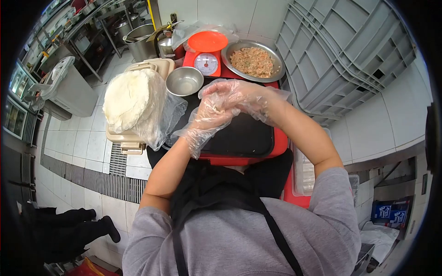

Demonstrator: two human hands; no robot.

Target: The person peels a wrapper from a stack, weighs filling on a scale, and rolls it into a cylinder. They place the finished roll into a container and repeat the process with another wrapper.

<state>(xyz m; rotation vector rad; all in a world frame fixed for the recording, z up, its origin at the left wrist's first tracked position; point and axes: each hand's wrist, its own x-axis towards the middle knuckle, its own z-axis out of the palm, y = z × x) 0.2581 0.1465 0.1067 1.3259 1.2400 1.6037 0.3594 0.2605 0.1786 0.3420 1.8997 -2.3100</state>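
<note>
Both hands wear clear plastic gloves and meet above the black board [244,138]. My left hand [212,112] is closed against my right hand [237,95], with fingers bent; whatever lies between the palms is hidden. Just left of them sits an empty metal bowl [184,82]. Behind the hands is a red scale [207,63] with a round dial and an orange-red pan. A metal bowl [226,53] of minced filling [252,62] stands at its right. Round white wrappers [129,99] are stacked on plastic at the left, over a beige container [120,136].
Grey plastic crates [340,50] rise close by on the right. A clear tray [304,175] lies beside my right thigh. Farther left are a grey bin [73,89] and metal shelving [99,50]. Another person's dark-clothed legs [78,225] show at lower left.
</note>
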